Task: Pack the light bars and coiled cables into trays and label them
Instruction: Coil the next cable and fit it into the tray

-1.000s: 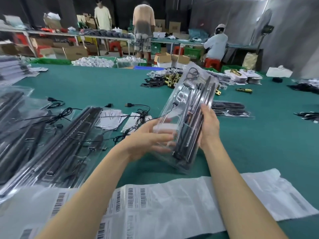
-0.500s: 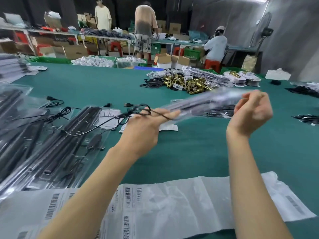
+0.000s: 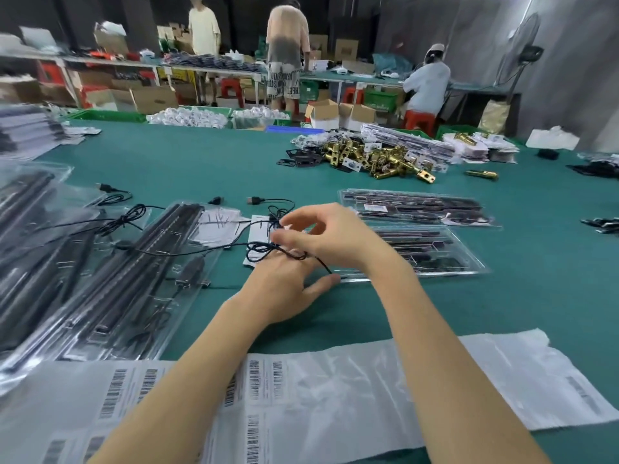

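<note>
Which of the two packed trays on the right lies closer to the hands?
The nearer packed tray, partly hidden behind the right hand; the other tray lies farther back, clear of both hands.

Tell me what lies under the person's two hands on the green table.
Under the left hand and right hand lie a tangle of black cable, white paper slips and the near end of a packed clear tray. The hands cover whatever else lies there.
</note>
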Demonstrator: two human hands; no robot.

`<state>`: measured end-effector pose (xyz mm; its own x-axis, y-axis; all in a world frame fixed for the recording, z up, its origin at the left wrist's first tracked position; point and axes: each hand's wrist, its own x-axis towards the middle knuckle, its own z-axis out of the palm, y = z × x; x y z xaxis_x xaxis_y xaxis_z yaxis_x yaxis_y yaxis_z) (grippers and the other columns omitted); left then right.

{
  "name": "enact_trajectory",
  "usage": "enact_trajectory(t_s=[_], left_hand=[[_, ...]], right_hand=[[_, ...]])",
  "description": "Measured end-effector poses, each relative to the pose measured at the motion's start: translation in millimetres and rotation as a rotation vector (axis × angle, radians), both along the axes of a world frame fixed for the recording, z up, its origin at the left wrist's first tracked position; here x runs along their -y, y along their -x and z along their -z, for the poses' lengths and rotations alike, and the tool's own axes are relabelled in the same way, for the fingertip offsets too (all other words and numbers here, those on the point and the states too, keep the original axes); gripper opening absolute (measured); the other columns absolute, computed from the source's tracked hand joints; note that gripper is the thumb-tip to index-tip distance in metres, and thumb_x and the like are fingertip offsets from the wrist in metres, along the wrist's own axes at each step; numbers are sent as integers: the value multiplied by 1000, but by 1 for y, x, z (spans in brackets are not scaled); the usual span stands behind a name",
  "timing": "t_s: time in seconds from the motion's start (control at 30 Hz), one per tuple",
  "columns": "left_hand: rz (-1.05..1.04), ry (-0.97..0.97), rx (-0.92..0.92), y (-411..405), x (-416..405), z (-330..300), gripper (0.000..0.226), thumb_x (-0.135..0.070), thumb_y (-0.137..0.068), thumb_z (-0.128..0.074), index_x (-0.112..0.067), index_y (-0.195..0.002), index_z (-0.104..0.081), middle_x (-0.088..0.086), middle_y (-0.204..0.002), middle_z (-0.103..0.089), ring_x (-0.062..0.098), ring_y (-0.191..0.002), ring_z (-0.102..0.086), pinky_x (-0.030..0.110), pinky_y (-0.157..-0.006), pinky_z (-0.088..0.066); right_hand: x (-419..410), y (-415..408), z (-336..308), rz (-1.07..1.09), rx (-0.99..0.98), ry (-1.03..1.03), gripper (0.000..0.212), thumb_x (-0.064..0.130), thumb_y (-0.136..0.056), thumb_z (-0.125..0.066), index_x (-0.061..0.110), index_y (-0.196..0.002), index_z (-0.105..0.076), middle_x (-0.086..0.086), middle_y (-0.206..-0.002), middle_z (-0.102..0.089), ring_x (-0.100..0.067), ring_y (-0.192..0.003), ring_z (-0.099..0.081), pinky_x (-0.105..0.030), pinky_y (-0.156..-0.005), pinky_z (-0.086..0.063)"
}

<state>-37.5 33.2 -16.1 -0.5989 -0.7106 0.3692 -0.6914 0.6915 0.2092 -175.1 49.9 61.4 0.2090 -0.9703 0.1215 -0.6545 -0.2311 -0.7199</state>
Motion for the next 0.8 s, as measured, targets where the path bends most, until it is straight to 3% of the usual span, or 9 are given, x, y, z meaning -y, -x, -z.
enact_trajectory(t_s=[0.07,0.17,0.23,0.33,0.4,0.5,0.6,0.67,0.8], left_hand=[[4,-12,-70,-1,-1,3,57,-48,-96,-54,-19,-146,-49,11,-152,-45,27,-144,-33,37,-120,-24],[-11,-26,-50,-1,-2,5,55,-46,-96,-53,-14,-141,-54,14,-142,-55,30,-133,-47,36,-110,-34],[27,-18,-37,-3,0,4,57,-56,-94,-46,-20,-136,-59,7,-140,-58,27,-131,-48,38,-110,-37],[62,-79,-25,-7,2,1,59,-71,-87,-45,-32,-127,-65,-11,-136,-58,13,-128,-45,37,-108,-34],[71,-223,-191,-8,4,-2,49,-65,-87,-58,-31,-120,-69,-17,-125,-64,4,-118,-53,32,-105,-39],[57,-453,-700,-3,6,-16,19,-35,-95,-66,-29,-112,-72,-18,-105,-73,-5,-101,-64,17,-92,-47],[60,-615,-888,4,6,-29,16,-31,-100,-58,-35,-106,-73,-14,-102,-76,0,-100,-68,25,-96,-50],[91,-710,-953,8,3,-34,18,-32,-100,-59,-34,-100,-76,-6,-100,-77,5,-96,-71,31,-95,-52],[84,-800,-957,2,5,-39,14,-29,-93,-69,-32,-104,-78,-9,-97,-77,-2,-87,-69,16,-81,-49]], right_hand=[[4,-16,6,19,-87,34,41,54,-80,-77,30,-112,-74,18,-98,-73,8,-86,-63,-20,-83,-50],[5,-24,9,-15,-217,78,21,33,-85,-74,29,-105,-77,13,-101,-75,-5,-96,-66,-26,-90,-52],[6,-17,7,-21,-134,72,15,26,-87,-70,29,-99,-79,17,-89,-75,3,-84,-65,-16,-77,-50],[7,7,-1,89,187,19,13,20,-89,-68,26,-96,-76,19,-71,-71,7,-62,-60,-9,-58,-43],[4,29,-4,181,410,-43,12,18,-92,-65,24,-100,-72,13,-80,-76,0,-61,-58,-13,-53,-43],[-4,57,-3,210,594,-252,21,24,-101,-57,18,-121,-57,4,-103,-78,-11,-78,-67,-25,-65,-57],[-6,61,5,109,471,-368,29,31,-101,-60,12,-122,-53,0,-108,-77,-13,-90,-73,-30,-76,-58],[-6,52,8,85,442,-336,32,30,-95,-68,10,-118,-59,0,-97,-77,-10,-83,-73,-24,-73,-57],[-5,46,4,93,301,-176,15,29,-83,-81,23,-96,-76,4,-83,-76,-5,-68,-65,-16,-61,-52]])
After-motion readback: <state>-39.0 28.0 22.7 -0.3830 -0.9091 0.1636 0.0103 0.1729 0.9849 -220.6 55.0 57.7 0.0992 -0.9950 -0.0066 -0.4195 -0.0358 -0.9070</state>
